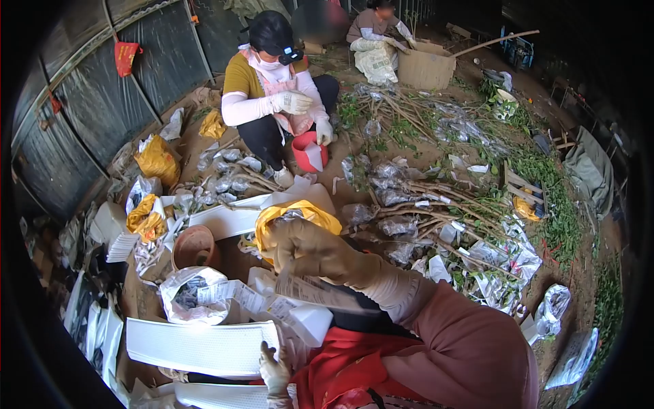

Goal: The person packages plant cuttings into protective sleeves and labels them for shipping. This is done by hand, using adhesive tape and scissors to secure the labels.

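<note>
Raised in front of me, my right hand wears a brownish glove and has its fingers pinched on a printed label slip, which hangs below them, slightly blurred. At the bottom, my left hand is in a pale glove, fingers apart, at the right end of a long white textured sheet. A white bag with printed slips lies beyond that sheet, beside white folded packaging. Behind my right hand a yellow bag is partly hidden.
A terracotta pot stands to the left. Bundles of branches with plastic-wrapped ends cover the ground at right. Ahead, a gloved person holds a red bucket; another person sits by a cardboard box.
</note>
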{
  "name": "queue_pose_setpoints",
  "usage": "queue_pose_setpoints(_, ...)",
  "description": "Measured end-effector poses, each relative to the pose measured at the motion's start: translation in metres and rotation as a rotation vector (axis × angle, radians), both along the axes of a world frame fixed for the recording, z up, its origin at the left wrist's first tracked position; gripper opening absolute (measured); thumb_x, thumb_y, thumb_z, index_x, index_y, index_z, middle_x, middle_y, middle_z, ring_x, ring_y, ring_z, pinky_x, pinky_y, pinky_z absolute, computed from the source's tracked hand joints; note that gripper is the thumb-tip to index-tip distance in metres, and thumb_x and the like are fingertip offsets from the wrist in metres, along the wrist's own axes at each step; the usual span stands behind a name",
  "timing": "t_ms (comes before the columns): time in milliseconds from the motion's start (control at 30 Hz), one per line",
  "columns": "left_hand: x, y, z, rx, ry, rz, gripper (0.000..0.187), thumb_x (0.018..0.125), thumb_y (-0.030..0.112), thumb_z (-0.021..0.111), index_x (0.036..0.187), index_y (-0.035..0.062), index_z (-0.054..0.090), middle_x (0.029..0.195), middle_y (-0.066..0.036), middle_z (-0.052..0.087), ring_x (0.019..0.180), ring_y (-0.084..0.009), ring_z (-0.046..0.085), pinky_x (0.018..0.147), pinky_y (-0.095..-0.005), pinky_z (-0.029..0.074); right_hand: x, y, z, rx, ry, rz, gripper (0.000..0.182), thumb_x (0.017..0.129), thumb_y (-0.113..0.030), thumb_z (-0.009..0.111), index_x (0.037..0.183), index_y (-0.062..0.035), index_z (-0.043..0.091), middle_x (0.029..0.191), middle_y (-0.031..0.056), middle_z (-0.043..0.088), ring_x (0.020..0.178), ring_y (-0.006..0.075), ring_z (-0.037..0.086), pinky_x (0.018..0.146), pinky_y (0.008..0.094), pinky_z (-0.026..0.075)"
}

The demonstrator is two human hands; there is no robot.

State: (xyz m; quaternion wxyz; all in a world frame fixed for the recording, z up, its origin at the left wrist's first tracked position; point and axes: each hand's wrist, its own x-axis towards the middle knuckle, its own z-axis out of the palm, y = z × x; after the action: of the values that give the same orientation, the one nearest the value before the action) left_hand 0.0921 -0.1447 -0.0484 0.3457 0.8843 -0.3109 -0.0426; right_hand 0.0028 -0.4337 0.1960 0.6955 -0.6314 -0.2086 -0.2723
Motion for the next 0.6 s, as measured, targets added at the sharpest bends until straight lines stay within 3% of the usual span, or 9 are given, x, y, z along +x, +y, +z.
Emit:
queue_pose_setpoints(100,-0.016,0.032,-0.002,0.469,-0.097,-0.436,0.048,0.084,0.048,0.052,0.112,0.0095,0.061,0.092,-0.018,0.066,0.093,-0.0345,0.061,0.081,-0.0473,0.046,0.014,0.019,-0.012,0.173,0.158,0.195,0.066,0.089,-0.022,0.063,0.14,0.0014,0.029,0.094,0.0015,0.051,0.085,0.0054,0.048,0.078,0.0218,0.041)
queue_pose_setpoints(167,-0.033,0.048,-0.02,0.533,-0.028,-0.375,0.039,0.087,0.049,0.049,0.08,0.0152,0.068,0.068,-0.017,0.065,0.067,-0.0371,0.064,0.066,-0.0504,0.05,0.028,0.03,-0.017,0.172,0.267,0.329,0.073,0.089,-0.017,0.062,0.145,0.0008,0.018,0.099,0.0025,0.052,0.09,0.0074,0.05,0.082,0.0225,0.042)
queue_pose_setpoints(233,-0.041,0.048,-0.019,0.567,-0.036,-0.315,0.053,0.087,0.058,0.046,0.068,0.0125,0.066,0.063,-0.017,0.061,0.063,-0.0392,0.062,0.06,-0.0502,0.05,0.05,0.051,-0.016,0.168,0.365,0.282,0.072,0.089,-0.013,0.06,0.144,0.0034,0.016,0.093,0.0039,0.055,0.083,0.0092,0.052,0.086,0.0264,0.041)
queue_pose_setpoints(267,-0.04,0.047,-0.023,0.529,-0.031,-0.274,0.053,0.087,0.057,0.047,0.065,0.012,0.065,0.062,-0.017,0.061,0.062,-0.0388,0.062,0.059,-0.0497,0.049,0.071,0.059,-0.03,0.218,0.311,0.342,0.067,0.087,-0.005,0.061,0.143,-0.0017,0.025,0.12,0.0058,0.051,0.099,0.0119,0.052,0.09,0.0256,0.042)
queue_pose_setpoints(300,-0.039,0.047,-0.026,0.489,-0.024,-0.226,0.054,0.087,0.057,0.048,0.063,0.0115,0.064,0.06,-0.017,0.06,0.061,-0.0385,0.062,0.057,-0.0491,0.049,0.084,0.071,-0.041,0.322,0.327,0.386,0.063,0.085,0.001,0.059,0.141,-0.0023,0.029,0.117,0.0049,0.052,0.098,0.0103,0.051,0.089,0.0247,0.042)
queue_pose_setpoints(367,-0.039,0.037,0.001,0.329,0.03,-0.172,0.046,0.088,0.049,0.052,0.064,0.0114,0.064,0.059,-0.017,0.059,0.056,-0.0383,0.06,0.052,-0.0485,0.048,0.103,0.096,-0.028,0.139,0.565,0.253,0.061,0.084,0.005,0.056,0.139,-0.0031,0.033,0.111,0.0045,0.055,0.092,0.0106,0.054,0.085,0.0256,0.044)
queue_pose_setpoints(433,-0.038,0.021,0.033,0.095,-0.014,-0.23,0.043,0.088,0.043,0.055,0.06,0.0101,0.059,0.055,-0.016,0.058,0.05,-0.0356,0.059,0.046,-0.0461,0.047,0.163,0.143,-0.098,0.255,0.428,0.548,0.063,0.081,0.005,0.057,0.139,-0.0038,0.031,0.106,0.0084,0.059,0.082,0.0134,0.059,0.078,0.0286,0.049)
queue_pose_setpoints(500,-0.044,0.01,0.05,0.099,0.024,-0.254,0.04,0.089,0.04,0.052,0.064,0.0093,0.061,0.057,-0.015,0.06,0.054,-0.0344,0.06,0.053,-0.0462,0.049,0.189,0.215,-0.134,0.423,0.469,0.814,0.062,0.089,-0.006,0.058,0.141,-0.0008,0.025,0.11,0.0104,0.058,0.099,0.0132,0.057,0.085,0.0287,0.046)
queue_pose_setpoints(600,-0.065,-0.002,0.001,-0.107,0.163,-0.21,0.033,0.087,0.038,0.05,0.093,0.0109,0.066,0.086,-0.015,0.067,0.078,-0.0346,0.065,0.073,-0.0438,0.052,0.179,0.303,-0.153,0.012,0.869,0.699,0.064,0.086,-0.004,0.058,0.14,-0.0004,0.024,0.114,0.0161,0.057,0.103,0.0218,0.058,0.09,0.0319,0.046)
